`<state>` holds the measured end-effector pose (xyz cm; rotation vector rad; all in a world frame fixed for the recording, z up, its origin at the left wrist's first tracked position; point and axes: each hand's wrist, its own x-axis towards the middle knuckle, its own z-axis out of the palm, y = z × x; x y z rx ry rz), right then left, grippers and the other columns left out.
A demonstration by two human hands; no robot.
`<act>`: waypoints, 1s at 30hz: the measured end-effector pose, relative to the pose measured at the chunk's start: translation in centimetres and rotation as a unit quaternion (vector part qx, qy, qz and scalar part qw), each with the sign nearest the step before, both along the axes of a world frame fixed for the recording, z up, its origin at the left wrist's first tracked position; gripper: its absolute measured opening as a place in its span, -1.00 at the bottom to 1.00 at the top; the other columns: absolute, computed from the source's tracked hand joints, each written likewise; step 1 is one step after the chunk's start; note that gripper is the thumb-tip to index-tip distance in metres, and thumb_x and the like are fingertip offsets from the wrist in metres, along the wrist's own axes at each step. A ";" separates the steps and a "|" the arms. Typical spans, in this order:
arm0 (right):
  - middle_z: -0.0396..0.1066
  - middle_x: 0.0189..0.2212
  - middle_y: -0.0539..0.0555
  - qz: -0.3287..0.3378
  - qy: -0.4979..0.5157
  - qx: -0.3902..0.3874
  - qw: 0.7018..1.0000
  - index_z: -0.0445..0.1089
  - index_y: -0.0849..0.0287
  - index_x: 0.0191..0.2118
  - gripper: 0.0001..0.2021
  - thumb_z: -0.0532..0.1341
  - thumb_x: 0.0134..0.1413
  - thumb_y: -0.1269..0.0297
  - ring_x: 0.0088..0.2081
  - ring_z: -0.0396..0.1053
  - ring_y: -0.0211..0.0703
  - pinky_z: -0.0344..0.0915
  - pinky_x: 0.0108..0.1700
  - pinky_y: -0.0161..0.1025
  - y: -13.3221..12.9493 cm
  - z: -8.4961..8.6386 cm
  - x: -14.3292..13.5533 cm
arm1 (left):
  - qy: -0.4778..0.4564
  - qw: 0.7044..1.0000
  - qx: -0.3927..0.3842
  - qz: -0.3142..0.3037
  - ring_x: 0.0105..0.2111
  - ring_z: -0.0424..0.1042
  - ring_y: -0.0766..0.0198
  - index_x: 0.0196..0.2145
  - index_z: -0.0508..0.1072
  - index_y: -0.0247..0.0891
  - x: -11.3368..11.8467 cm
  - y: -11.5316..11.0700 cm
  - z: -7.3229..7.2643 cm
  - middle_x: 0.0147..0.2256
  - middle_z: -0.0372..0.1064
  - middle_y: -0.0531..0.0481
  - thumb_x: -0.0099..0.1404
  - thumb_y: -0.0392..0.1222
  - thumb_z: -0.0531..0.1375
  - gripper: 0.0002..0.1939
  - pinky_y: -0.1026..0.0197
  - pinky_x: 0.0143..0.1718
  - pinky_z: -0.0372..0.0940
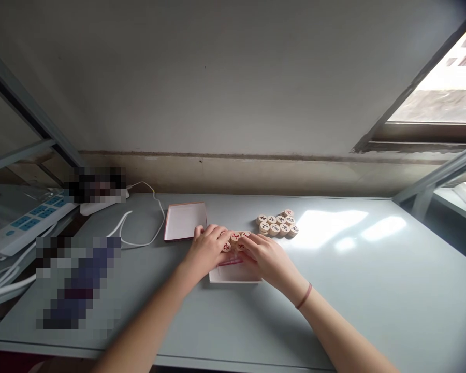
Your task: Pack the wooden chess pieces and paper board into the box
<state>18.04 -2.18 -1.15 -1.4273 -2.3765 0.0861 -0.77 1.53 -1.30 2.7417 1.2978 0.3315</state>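
Several round wooden pieces with red characters (235, 237) sit together between my hands, above a shallow white box (236, 274). My left hand (206, 247) is closed round their left side, fingers bent over the edge. From the right, my right hand (267, 255) presses its bent fingers on the same pieces; a band circles that wrist. Something red and clear lies in the box under the pieces. Behind my right hand, more wooden pieces (275, 229) stand in stacked rows, most with dark characters and one at the back with a red one.
An open box lid (185, 221) with a red rim lies left of my hands. A white cable (155, 238) curls beside it. Farther left are a power strip (34, 220) and a blurred dark item. Wall behind the grey table (334, 300), metal posts at both sides.
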 end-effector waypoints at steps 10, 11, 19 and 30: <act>0.41 -0.40 0.06 -0.031 0.034 0.003 0.999 0.34 0.13 -0.27 -0.90 0.09 0.22 0.31 -0.39 0.29 -0.15 0.19 -0.40 -0.28 0.8 -1.3 0.0 | -0.018 1.000 -0.019 0.008 0.00 0.26 0.11 0.04 0.34 -0.11 -0.1 1.3 0.1 0.01 0.37 -0.05 0.29 0.04 0.15 -0.60 0.06 -0.10 0.09; 0.41 -0.42 0.06 -0.033 0.033 0.005 0.999 0.34 0.13 -0.27 -0.90 0.10 0.21 0.30 -0.40 0.28 -0.16 0.17 -0.41 -0.28 0.8 -1.4 0.1 | -0.018 1.000 -0.022 0.010 0.01 0.25 0.10 0.05 0.33 -0.10 -0.1 1.2 0.1 0.02 0.37 -0.05 0.29 0.05 0.16 -0.59 0.06 -0.10 0.09; 0.39 -0.51 0.04 -0.047 0.026 -0.023 0.998 0.35 0.13 -0.30 -0.90 0.14 0.18 0.26 -0.46 0.30 -0.17 0.10 -0.48 -0.32 0.7 -1.0 -0.3 | -0.029 0.999 -0.031 0.016 0.02 0.24 0.07 0.07 0.32 -0.06 -0.1 1.4 -0.4 0.03 0.35 -0.04 0.24 0.07 0.20 -0.53 0.05 -0.11 0.14; 0.43 -0.22 0.27 -0.419 -0.012 -0.100 0.902 0.32 0.22 -0.05 -0.54 0.04 0.11 -0.04 -0.28 0.41 0.03 0.20 -0.41 -0.22 7.4 1.8 9.2 | -0.086 0.996 -0.025 -0.003 0.03 0.22 0.02 0.06 0.35 -0.07 -0.5 1.2 -0.2 0.05 0.33 -0.05 0.12 0.20 0.25 -0.41 -0.03 -0.03 0.15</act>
